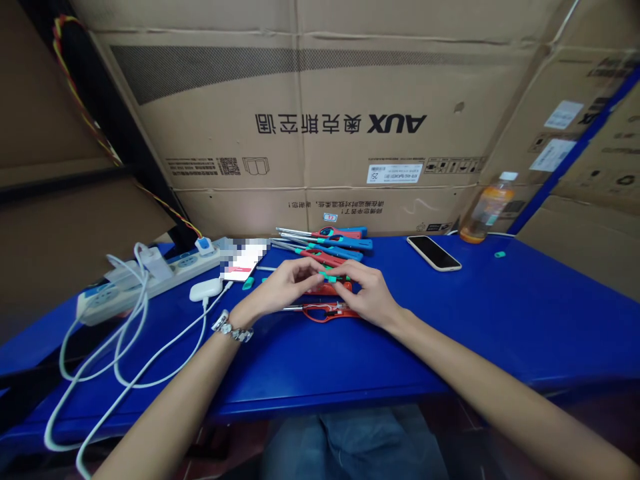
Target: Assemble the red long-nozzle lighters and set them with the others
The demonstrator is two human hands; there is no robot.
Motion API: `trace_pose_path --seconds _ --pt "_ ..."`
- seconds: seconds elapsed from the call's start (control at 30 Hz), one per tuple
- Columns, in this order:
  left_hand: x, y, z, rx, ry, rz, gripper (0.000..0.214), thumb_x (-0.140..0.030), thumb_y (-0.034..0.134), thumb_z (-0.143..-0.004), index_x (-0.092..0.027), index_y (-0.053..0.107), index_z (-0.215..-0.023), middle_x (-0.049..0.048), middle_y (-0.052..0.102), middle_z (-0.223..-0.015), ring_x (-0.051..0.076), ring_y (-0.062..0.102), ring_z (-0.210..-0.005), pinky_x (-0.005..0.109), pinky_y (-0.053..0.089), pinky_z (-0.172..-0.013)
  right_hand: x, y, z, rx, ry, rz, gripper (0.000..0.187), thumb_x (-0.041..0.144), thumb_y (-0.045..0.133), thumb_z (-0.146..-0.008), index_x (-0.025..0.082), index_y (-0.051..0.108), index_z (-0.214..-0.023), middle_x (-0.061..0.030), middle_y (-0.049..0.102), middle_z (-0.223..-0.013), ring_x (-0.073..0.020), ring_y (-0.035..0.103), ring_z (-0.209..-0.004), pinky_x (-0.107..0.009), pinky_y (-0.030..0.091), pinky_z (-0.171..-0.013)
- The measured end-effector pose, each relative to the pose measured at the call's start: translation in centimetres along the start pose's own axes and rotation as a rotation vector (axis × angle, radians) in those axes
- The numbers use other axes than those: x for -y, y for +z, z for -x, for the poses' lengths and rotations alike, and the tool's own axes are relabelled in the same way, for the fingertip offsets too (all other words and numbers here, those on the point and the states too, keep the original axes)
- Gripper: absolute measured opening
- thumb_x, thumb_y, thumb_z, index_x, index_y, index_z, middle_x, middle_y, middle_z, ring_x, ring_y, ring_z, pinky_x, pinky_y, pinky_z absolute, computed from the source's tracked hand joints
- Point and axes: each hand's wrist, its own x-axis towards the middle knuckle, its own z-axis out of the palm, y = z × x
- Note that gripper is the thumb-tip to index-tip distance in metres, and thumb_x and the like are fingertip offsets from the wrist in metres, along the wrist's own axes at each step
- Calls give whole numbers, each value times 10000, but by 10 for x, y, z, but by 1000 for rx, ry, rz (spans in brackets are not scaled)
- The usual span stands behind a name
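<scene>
My left hand (290, 283) and my right hand (367, 290) meet over the middle of the table. Between their fingertips is a small green plastic piece (329, 277), which both pinch. Just below lies a red long-nosed lighter (320, 312) with its inner parts showing, its metal tube pointing left and its right end beneath my right hand. Another red lighter body (323, 289) is partly hidden by my fingers. Behind my hands, several red and blue long-nosed lighters (345, 243) are stacked. A loose green piece (249, 283) rests left of my left hand.
On the left are a white power strip (170, 283), a white charging case (206, 289) and looping white cables (145, 320). A phone (434, 253), a bottle (487, 208) and a green bit (500, 254) are on the right. Cardboard (300, 80) walls the blue table's (350, 367) back.
</scene>
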Motion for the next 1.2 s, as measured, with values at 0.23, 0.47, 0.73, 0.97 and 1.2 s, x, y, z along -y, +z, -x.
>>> trace_pose_path --seconds 0.23,0.47,0.73,0.97,1.2 --pt "2 -11 3 28 16 -18 254 -367 670 -846 -150 725 -967 58 743 -903 183 665 -841 298 516 -778 0 2 3 62 -105 -2 249 112 543 -874 216 685 -1049 -67 725 -979 -195 676 -930 -343 547 -825" --pt "-6 -15 10 94 -10 -277 209 -317 627 -864 -152 732 -936 52 734 -837 168 635 -734 271 491 -687 4 -3 4 217 -92 50 218 113 584 -841 208 651 -1025 -73 703 -988 -201 657 -915 -344 531 -808" --pt "1 -15 16 118 -43 -525 102 -181 625 -825 -169 723 -852 39 715 -826 165 615 -726 253 440 -661 -6 -15 10 429 175 230 88 263 630 -890 199 661 -942 -77 641 -999 -232 594 -973 -374 452 -822" --pt "-3 -11 15 180 -47 -498 113 -163 635 -841 -147 737 -887 44 689 -824 151 598 -724 241 441 -662 -7 -16 9 501 159 230 228 406 638 -913 185 664 -968 -80 655 -1001 -213 592 -937 -346 418 -814" --pt "1 -11 15 229 -2 -547 181 -103 602 -850 -165 754 -927 45 672 -866 146 593 -746 240 446 -692 -5 -16 7 573 158 156 276 441 578 -949 183 676 -952 -65 618 -931 -183 579 -873 -289 422 -743"
